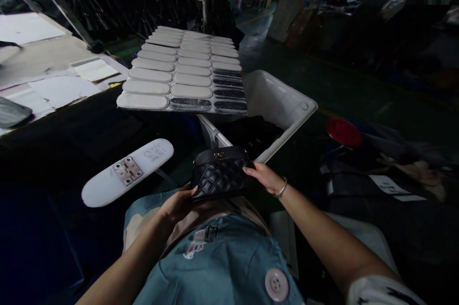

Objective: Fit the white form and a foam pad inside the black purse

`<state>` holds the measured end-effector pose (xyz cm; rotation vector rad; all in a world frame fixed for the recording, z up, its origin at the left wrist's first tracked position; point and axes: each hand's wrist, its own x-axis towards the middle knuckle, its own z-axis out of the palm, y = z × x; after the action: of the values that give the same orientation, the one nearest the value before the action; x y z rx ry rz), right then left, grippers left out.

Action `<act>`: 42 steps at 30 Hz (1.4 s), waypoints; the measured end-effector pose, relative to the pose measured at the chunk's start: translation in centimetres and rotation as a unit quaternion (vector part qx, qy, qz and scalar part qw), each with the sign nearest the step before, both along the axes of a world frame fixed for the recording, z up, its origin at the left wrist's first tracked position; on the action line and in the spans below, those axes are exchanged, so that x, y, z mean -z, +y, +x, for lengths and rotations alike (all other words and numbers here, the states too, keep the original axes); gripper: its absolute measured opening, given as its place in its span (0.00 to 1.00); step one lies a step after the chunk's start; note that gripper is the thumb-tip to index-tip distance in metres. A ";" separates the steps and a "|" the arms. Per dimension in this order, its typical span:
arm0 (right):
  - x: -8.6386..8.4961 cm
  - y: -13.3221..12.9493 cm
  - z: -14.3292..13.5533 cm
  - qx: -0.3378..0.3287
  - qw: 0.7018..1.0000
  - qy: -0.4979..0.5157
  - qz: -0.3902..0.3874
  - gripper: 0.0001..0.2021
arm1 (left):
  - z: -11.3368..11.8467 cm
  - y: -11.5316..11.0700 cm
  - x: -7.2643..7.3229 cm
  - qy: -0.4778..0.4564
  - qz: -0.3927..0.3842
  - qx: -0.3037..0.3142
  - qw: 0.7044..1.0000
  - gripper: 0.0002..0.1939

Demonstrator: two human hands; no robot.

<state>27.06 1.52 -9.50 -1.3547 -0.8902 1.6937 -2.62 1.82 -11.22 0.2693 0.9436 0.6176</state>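
A black quilted bag [220, 176] with a small gold bow-shaped piece near its top is held upright in front of my apron. My left hand [179, 203] grips its lower left corner, the thumb on the front face. On the other side, my right hand [266, 177] holds the bag's right edge, thumb on the front and the other fingers partly hidden behind. A white plastic bin [290, 99] with dark items inside stands just beyond the bag.
A board with rows of pale oval pads [191, 68] lies over the bin's left part. To the left are a white oblong plate [127, 171] with a metal fitting and a worktable [32, 63] with papers. A red round stool top [344, 132] is at the right.
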 end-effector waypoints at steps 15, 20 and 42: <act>-2.7 -1.1 0.3 -0.051 0.998 0.031 -0.005 0.26 | -0.4 0.7 -1.9 -0.003 0.047 -0.073 0.996 0.15; -1.9 -1.6 0.6 -0.040 0.995 0.002 0.094 0.30 | 0.0 0.4 -2.9 -0.034 0.127 -0.059 0.990 0.23; -1.8 -3.8 0.4 -0.136 0.972 -0.122 0.147 0.28 | -2.5 -2.1 -2.5 0.000 0.241 -0.039 0.970 0.23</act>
<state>27.50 -2.27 -7.71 -1.2983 -1.4653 1.5317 -5.16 -0.30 -8.75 0.6674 0.7967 0.9183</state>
